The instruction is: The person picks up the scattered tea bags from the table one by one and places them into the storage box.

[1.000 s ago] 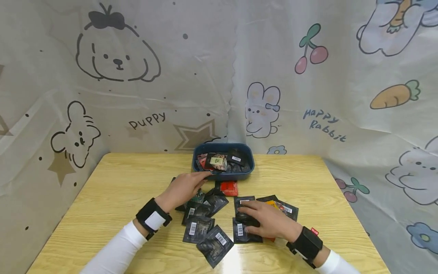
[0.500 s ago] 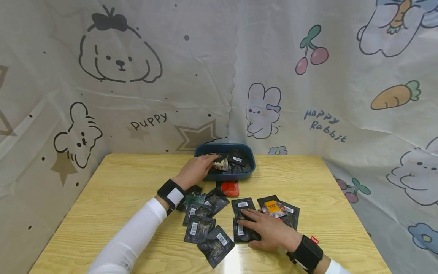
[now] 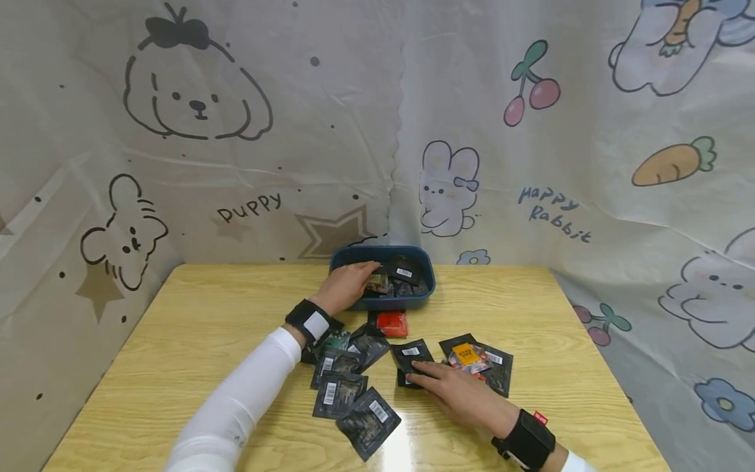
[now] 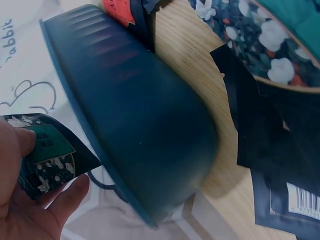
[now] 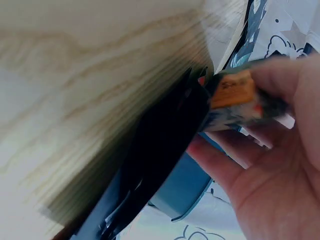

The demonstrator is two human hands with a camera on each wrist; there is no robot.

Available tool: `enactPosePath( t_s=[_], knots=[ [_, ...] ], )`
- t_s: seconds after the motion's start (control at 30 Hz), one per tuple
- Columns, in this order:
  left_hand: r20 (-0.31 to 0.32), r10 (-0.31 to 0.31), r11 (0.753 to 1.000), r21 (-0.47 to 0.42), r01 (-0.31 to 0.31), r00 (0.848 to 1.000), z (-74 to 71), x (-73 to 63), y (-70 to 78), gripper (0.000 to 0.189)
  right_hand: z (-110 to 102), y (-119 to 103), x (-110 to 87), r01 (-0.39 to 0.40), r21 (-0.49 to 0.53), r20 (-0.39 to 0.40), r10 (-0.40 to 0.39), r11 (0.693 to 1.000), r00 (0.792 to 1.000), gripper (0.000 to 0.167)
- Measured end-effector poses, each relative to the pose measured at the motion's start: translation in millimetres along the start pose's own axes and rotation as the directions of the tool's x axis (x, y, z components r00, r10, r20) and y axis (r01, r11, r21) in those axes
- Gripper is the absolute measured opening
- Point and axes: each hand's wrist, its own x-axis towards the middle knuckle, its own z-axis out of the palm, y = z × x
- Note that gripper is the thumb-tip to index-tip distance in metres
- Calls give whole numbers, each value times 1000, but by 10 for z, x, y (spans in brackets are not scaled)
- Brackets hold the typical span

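A dark blue bin (image 3: pixel 383 303) with several small black sachets inside stands at the table's back. My left hand (image 3: pixel 345 286) is over its left end. In the left wrist view, that hand pinches a floral sachet with a green label (image 4: pixel 54 145) at the bin's rim. My right hand (image 3: pixel 463 393) is low over the table at the right, by a black sachet (image 3: pixel 411 354) with a white barcode. In the right wrist view, its thumb and fingers pinch a blurred sachet with an orange label (image 5: pixel 232 92).
Several black sachets (image 3: pixel 341 393) lie in a loose heap left of centre. A red-fronted sachet (image 3: pixel 392 324) lies before the bin. More sachets (image 3: pixel 498 367) are at the right, one with an orange label (image 3: pixel 466 354). A printed cloth wall (image 3: pixel 330 131) stands behind.
My left hand has moved forward and right, from the bin's front left edge to over the bin. The black sachets by my right hand have shifted; the lower one no longer lies flat there.
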Motion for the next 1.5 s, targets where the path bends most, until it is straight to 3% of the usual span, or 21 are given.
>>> enactPosePath(
  t_s=[0.1, 0.2, 0.4, 0.53, 0.63, 0.8, 0.97, 1.03, 1.13, 1.2, 1.3, 1.37, 1.5],
  knots=[
    [11, -4, 1000, 31, 4, 1000, 31, -10, -30, 38, 12, -7, 21, 19, -22, -67, -21, 1000, 998, 39],
    [60, -25, 997, 80, 20, 998, 44, -28, -52, 40, 9, -14, 33, 35, -41, -115, -40, 999, 993, 41],
    [216, -110, 991, 95, 91, 970, 64, -73, -98, 53, -26, -48, 35, 63, -57, -170, -72, 996, 983, 46],
    [240, -135, 990, 69, 122, 961, 52, -137, -107, 62, -118, -55, 37, 78, -50, -183, -86, 996, 979, 46],
    [214, -107, 993, 65, 95, 971, -2, -220, -81, 65, -212, -16, 43, 80, -72, -210, -93, 994, 973, 46],
    [157, -5, 998, 59, -4, 988, -144, -437, 49, 65, -413, 81, 66, 55, -100, -274, -80, 993, 958, 48],
    [155, 56, 997, 40, -63, 986, -250, -766, 228, 66, -679, 129, 141, 51, -116, -336, -87, 992, 938, 52],
    [190, 70, 997, 27, -76, 979, -252, -913, 292, 70, -800, 139, 199, 59, -127, -367, -102, 990, 924, 52],
    [300, 95, 996, -30, -90, 949, -227, -1124, 378, 82, -957, 171, 305, 73, -140, -403, -124, 987, 907, 49],
    [405, 113, 993, -69, -93, 907, -203, -1249, 438, 93, -1032, 204, 379, 77, -141, -409, -129, 987, 903, 46],
    [525, 151, 987, -118, -104, 838, -160, -1418, 528, 106, -1092, 276, 485, 68, -129, -386, -113, 989, 916, 43],
    [562, 193, 980, -148, -132, 804, -127, -1514, 587, 110, -1106, 346, 566, 56, -113, -367, -94, 992, 925, 42],
    [559, 306, 951, -219, -219, 771, -56, -1656, 698, 111, -1126, 503, 737, 12, -83, -346, -40, 996, 938, 41]
  ],
)
